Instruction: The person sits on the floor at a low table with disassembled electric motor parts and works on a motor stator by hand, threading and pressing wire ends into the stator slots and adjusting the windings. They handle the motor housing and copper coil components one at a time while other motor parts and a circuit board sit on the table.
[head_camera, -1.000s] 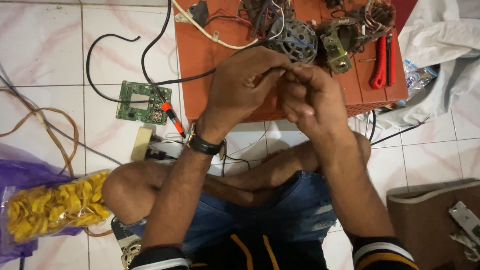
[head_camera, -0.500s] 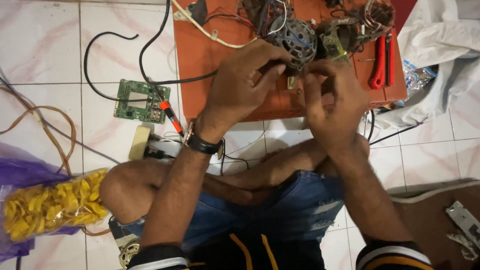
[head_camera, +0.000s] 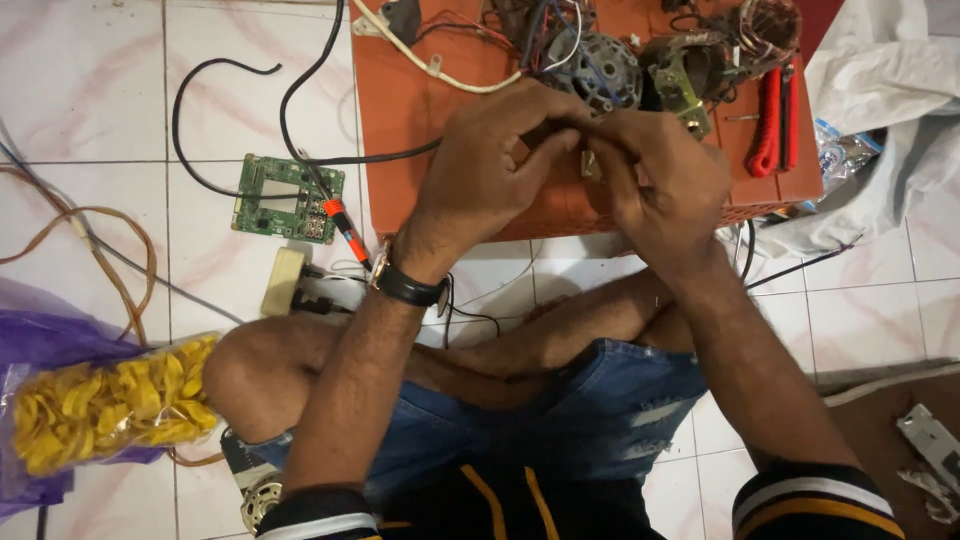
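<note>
Head view: you are pinching a small part (head_camera: 588, 163) between both hands, left hand (head_camera: 495, 165) and right hand (head_camera: 660, 180) closed on it, fingertips meeting over the orange board (head_camera: 420, 110), motor (head_camera: 600, 65) just beyond.

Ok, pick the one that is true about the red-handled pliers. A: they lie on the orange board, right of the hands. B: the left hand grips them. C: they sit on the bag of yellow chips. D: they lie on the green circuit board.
A: the red-handled pliers lie on the orange board, untouched, right of both the left hand and the right hand.
</note>
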